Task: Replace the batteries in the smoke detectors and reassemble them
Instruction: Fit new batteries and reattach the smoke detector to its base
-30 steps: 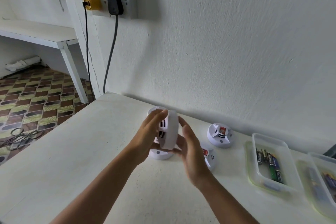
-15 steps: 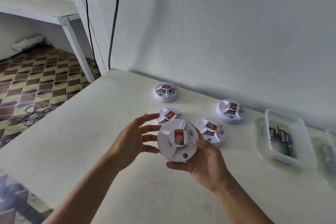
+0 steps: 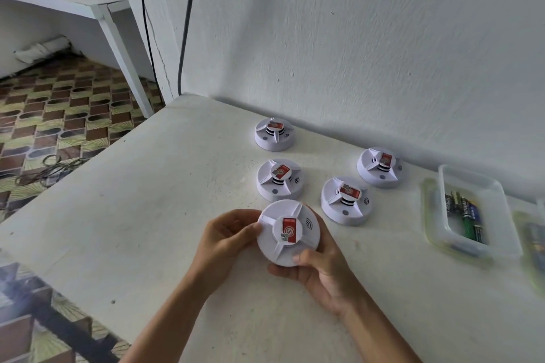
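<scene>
Together, both hands (image 3: 274, 247) grip a white smoke detector (image 3: 288, 232) above the table (image 3: 147, 200).

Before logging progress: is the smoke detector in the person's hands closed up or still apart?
Closed, as far as visible: the held smoke detector shows one whole white body, face up, between the left hand and right hand. Its back is hidden.

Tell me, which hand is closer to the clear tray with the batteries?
Right. The right hand is left of the battery tray; the left hand is farther left, across the held smoke detector.
</scene>
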A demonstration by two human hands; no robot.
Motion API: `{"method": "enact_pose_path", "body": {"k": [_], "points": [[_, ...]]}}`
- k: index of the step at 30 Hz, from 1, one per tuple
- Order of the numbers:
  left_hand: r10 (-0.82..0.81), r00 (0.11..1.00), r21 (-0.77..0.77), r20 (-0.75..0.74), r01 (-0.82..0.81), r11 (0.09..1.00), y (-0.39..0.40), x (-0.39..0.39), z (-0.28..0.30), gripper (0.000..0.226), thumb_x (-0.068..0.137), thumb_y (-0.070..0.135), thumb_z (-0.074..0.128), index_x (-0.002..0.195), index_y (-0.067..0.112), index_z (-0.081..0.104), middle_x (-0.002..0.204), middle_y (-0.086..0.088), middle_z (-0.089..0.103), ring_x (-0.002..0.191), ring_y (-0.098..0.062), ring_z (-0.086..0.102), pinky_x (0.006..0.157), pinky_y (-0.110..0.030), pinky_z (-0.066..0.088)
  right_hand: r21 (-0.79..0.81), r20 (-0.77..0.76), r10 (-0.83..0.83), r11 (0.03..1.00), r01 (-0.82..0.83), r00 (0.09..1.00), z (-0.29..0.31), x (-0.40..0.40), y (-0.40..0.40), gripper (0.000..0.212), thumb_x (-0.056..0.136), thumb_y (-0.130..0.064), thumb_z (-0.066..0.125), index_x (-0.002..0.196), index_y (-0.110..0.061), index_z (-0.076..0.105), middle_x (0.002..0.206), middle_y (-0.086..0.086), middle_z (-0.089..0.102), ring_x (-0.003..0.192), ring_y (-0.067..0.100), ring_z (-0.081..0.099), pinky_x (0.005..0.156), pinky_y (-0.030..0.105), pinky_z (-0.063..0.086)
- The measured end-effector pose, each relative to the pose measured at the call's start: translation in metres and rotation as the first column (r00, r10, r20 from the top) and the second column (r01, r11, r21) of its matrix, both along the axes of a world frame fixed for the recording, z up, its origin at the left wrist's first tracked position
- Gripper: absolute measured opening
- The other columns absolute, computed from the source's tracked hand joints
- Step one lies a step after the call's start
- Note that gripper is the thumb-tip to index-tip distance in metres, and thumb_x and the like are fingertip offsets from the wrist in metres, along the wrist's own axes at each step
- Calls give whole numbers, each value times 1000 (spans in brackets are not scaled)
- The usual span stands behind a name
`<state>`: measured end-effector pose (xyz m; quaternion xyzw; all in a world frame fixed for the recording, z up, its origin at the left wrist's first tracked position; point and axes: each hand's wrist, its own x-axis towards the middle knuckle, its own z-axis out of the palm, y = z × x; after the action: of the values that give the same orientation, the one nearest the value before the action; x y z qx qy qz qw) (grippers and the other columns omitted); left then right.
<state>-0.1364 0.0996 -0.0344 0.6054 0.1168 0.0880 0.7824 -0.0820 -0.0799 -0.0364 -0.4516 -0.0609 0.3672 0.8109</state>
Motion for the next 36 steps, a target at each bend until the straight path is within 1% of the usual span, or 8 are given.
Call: {"method": "enact_pose_path", "body": {"k": [3,7,10,12,15,19,27,36], "points": [[52,998,83,21,-54,995,-3,-3,-2,34,74,32,75,98,8,75,100,-16,74,94,-32,69,83,-41,57,-24,20,1,1000,-1,1000,0,-1,-1,74,67,11,55,135,-18,49,121,20,61,102,35,65,73,50,56],[93,995,103,41,-97,990,-6,-3,-3,25,79,17,71,98,1,73,96,-15,75,87,-27,70,75,-29,57,-10,2,-10,1000,10,1000,-1,-2,-2,73,68,12,55,136,-16,48,124,21,60,107,38,64,74,52,56],[96,994,127,46,-101,987,-6,-3,-4,19,81,10,73,98,0,72,94,-14,75,86,-25,71,72,-26,56,6,-11,-8,1000,8,1000,0,-2,-2,72,68,12,55,136,-14,48,124,22,60,106,38,64,74,50,56],[110,993,138,44,-115,984,-6,-3,-5,17,82,6,70,98,0,72,93,-13,75,84,-22,71,71,-24,55,15,-18,-8,1000,8,1000,0,-2,-2,72,68,12,56,135,-14,48,123,22,60,106,38,64,73,50,56],[120,991,138,55,-126,982,-7,-3,-6,17,82,4,67,98,0,72,93,-12,75,83,-21,71,70,-23,55,25,-18,-7,1000,7,1000,0,-2,-2,73,66,10,59,134,-13,49,124,23,59,107,39,63,74,50,56],[117,991,155,61,-125,980,-7,-4,-7,17,84,2,66,100,0,71,94,-11,75,84,-21,71,71,-23,56,36,-13,-2,999,2,1000,2,-3,-3,66,69,12,54,130,-12,52,118,20,63,105,37,64,73,50,57],[126,990,147,68,-135,980,-8,-3,-7,26,78,14,69,101,1,71,94,-11,75,84,-20,71,71,-23,56,35,-17,0,999,1,1000,3,-3,-2,65,69,12,53,129,-11,53,120,22,61,106,38,63,75,50,56],[127,990,163,56,-135,977,-8,-4,-8,18,85,4,67,102,1,70,95,-12,75,86,-22,71,72,-24,56,33,-4,12,999,-12,1000,1,-3,-3,65,69,11,54,130,-11,53,120,22,62,107,38,64,74,50,56]]}}
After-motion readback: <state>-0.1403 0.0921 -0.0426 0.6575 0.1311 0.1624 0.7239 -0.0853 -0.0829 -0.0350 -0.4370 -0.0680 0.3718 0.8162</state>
